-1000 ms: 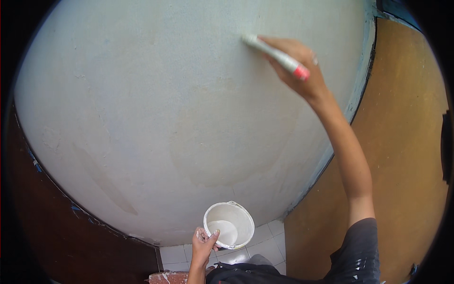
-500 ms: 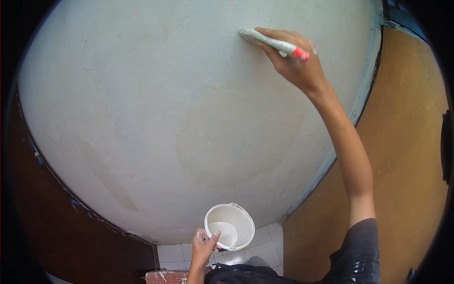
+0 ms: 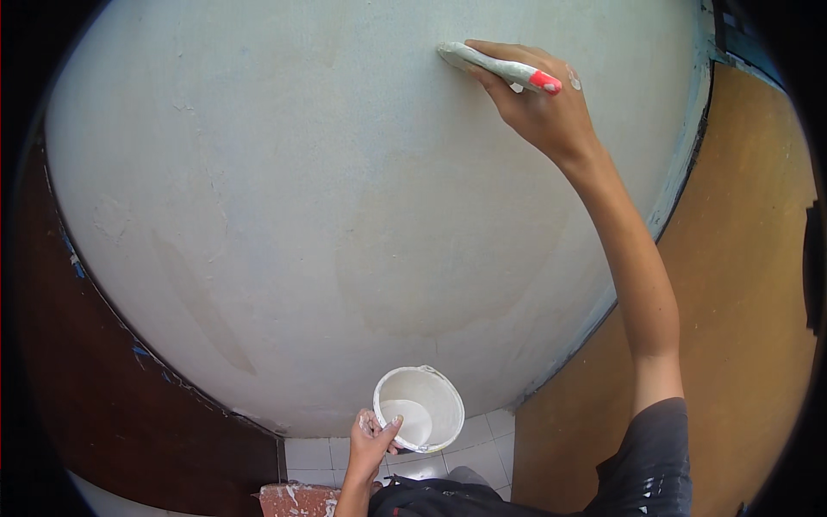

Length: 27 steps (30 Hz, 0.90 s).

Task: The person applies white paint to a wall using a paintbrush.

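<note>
High on the pale wall (image 3: 284, 198), my right hand (image 3: 543, 99) is closed around a paintbrush (image 3: 508, 69). Its handle is paint-smeared with a red end, and the bristle end meets the wall. Some white paint marks the back of that hand. Low in front of me, my left hand (image 3: 373, 441) grips the rim of a white bucket (image 3: 446, 405), the thumb over the edge and fingers outside. White paint (image 3: 408, 421) lies in the bottom of the bucket. Dried paint also speckles the left fingers.
A brown wooden door (image 3: 724, 284) stands right of the wall, and a dark brown panel (image 3: 129, 405) lies to the left. Below are white floor tiles (image 3: 310, 454) and a paint-splashed reddish surface (image 3: 297, 500) by my left forearm. Damp-looking darker patches mark the wall.
The brush has shifted slightly upward in the picture, still against the wall in my right hand. The view has turned a little; the bucket stays in my left hand.
</note>
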Tool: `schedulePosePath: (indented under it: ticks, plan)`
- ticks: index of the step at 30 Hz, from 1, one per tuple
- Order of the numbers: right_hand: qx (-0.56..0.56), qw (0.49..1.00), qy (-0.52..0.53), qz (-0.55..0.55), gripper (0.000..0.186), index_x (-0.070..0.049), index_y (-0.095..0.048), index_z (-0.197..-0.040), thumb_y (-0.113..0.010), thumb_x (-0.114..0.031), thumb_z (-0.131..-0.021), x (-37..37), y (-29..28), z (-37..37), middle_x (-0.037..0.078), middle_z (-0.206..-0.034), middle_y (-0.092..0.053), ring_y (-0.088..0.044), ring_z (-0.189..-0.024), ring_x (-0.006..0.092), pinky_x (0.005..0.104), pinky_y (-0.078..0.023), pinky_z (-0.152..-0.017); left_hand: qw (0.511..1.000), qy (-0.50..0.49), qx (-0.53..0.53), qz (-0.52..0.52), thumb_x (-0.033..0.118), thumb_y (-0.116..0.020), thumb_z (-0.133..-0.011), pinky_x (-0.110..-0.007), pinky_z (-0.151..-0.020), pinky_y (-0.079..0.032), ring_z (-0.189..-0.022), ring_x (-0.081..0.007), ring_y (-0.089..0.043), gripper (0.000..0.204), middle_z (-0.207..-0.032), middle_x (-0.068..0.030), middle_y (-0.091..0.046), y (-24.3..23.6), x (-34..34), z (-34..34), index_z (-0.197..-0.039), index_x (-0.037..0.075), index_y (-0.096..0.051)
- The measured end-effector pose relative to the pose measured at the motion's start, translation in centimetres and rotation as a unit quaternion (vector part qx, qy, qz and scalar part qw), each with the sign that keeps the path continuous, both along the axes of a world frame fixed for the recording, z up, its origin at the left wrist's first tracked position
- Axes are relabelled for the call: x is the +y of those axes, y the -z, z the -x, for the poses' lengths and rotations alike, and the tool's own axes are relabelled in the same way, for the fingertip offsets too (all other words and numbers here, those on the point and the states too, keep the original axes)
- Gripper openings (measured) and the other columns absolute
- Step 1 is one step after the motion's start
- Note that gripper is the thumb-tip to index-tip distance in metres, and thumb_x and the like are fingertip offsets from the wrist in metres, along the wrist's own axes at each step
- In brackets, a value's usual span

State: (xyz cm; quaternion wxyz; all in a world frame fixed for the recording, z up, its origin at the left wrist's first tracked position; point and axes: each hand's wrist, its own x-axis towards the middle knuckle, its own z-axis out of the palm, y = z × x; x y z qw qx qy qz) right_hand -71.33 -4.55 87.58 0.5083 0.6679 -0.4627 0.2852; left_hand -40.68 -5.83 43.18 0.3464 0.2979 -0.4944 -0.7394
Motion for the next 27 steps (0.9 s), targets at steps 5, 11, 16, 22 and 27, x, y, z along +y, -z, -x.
schedulePosePath:
  ticks: [5, 11, 16, 22, 27]
  plan:
    - [0.011, 0.997, 0.040, -0.066, 0.055, -0.012, -0.070, -0.134, -0.078, -0.004, -0.080, -0.6, 7.6, -2.4, 0.011, -0.122, -0.076, -0.071, -0.112, 0.0292, 0.0428, -0.056, -0.102, 1.000, -0.013, -0.004, -0.002, 0.009, -0.080, -0.092, -0.023, -0.042, -0.049, -0.053, -0.0129, -0.065, 0.031, -0.074, -0.0056, -0.063, -0.5, 0.2, 0.0, -0.092, 0.006, -0.049]
    - [-0.020, 0.990, -0.008, -0.139, 0.041, -0.010, -0.073, -0.125, -0.076, -0.008, -0.085, -1.0, 9.8, -3.0, 0.012, -0.112, -0.077, -0.072, -0.102, 0.0298, 0.0420, -0.059, -0.090, 1.000, -0.014, -0.010, 0.001, 0.008, -0.079, -0.093, -0.023, -0.042, -0.049, -0.053, -0.0129, -0.065, 0.030, -0.074, -0.0059, -0.064, -0.7, 0.1, 0.0, -0.092, 0.006, -0.049]
    - [-0.035, 0.999, -0.036, -0.021, 0.038, -0.011, -0.075, -0.123, -0.076, -0.007, -0.085, -1.5, 2.5, -1.4, 0.012, -0.109, -0.078, -0.073, -0.100, 0.0302, 0.0417, -0.059, -0.090, 1.000, -0.007, -0.019, -0.006, 0.008, -0.079, -0.093, -0.023, -0.042, -0.049, -0.053, -0.0128, -0.064, 0.029, -0.075, -0.0062, -0.064, -0.4, 0.3, 0.2, -0.093, 0.006, -0.049]
    - [0.023, 0.999, 0.015, -0.018, 0.045, -0.007, -0.071, -0.125, -0.076, -0.005, -0.080, -2.0, 11.0, -2.5, 0.010, -0.117, -0.075, -0.071, -0.103, 0.0287, 0.0382, -0.060, -0.087, 1.000, -0.010, -0.021, -0.002, 0.009, -0.078, -0.094, -0.023, -0.042, -0.049, -0.053, -0.0127, -0.064, 0.028, -0.075, -0.0063, -0.064, -0.4, 0.7, -0.3, -0.094, 0.005, -0.050]
    - [-0.054, 0.985, 0.018, -0.164, 0.046, -0.009, -0.069, -0.129, -0.071, -0.003, -0.083, -1.2, 19.6, -5.1, 0.009, -0.121, -0.073, -0.070, -0.106, 0.0292, 0.0387, -0.060, -0.087, 1.000, -0.009, -0.020, 0.012, 0.007, -0.079, -0.094, -0.023, -0.042, -0.048, -0.053, -0.0122, -0.064, 0.032, -0.072, -0.0037, -0.060, -0.9, 0.6, 0.2, -0.092, 0.007, -0.047]
